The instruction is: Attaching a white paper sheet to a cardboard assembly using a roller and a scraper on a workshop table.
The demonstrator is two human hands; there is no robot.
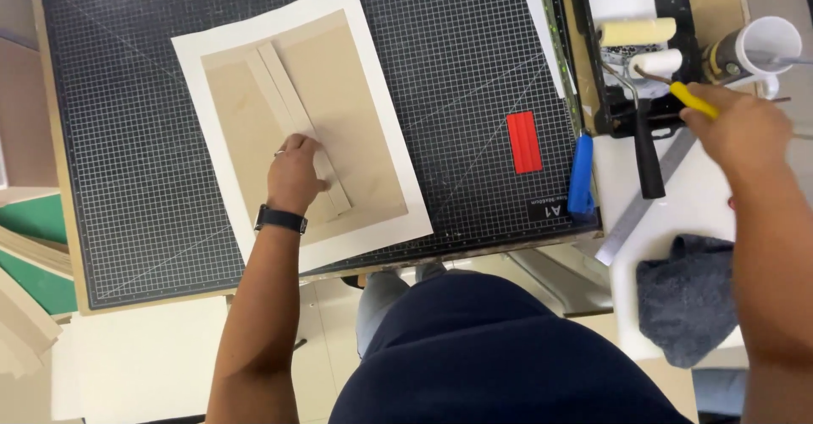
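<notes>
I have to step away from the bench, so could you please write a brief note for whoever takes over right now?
Left hand: pressed flat on the narrow board strips, holding nothing.
Right hand: gripping the yellow handle of a small roller over the black tray.
Boards: brown board pieces lie on a white sheet on the cutting mat.
Nearby: red scraper, blue tool, metal ruler, grey cloth.
Done: boards are laid out on the sheet.
Left: sheet margins are still flat; whether adhesive is on cannot be told.
</notes>
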